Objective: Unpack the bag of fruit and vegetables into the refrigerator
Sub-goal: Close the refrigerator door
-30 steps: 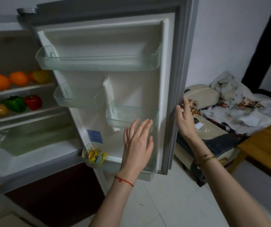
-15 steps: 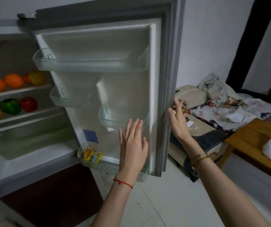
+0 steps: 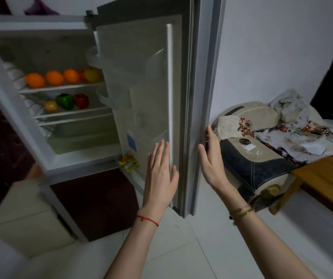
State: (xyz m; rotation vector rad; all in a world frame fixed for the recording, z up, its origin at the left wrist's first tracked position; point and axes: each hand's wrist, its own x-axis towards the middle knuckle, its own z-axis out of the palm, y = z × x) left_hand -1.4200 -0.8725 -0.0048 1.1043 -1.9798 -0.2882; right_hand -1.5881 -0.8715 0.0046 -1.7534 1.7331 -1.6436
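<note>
The refrigerator door (image 3: 141,109) stands upright between my hands, left hand (image 3: 161,176) flat inside, right hand (image 3: 212,164) open on its outer edge, nearer.

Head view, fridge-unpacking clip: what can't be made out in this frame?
- Bag of produce: not identifiable; only a white patch on the wooden table, cut by the right edge.
- Yellow packet in the door's bottom bin: label too small.
- Right hand: fingertips hidden behind the fridge door edge.
- Left hand: contact with the door unclear.
- Crisper drawer: contents obscured by frosted plastic.
</note>
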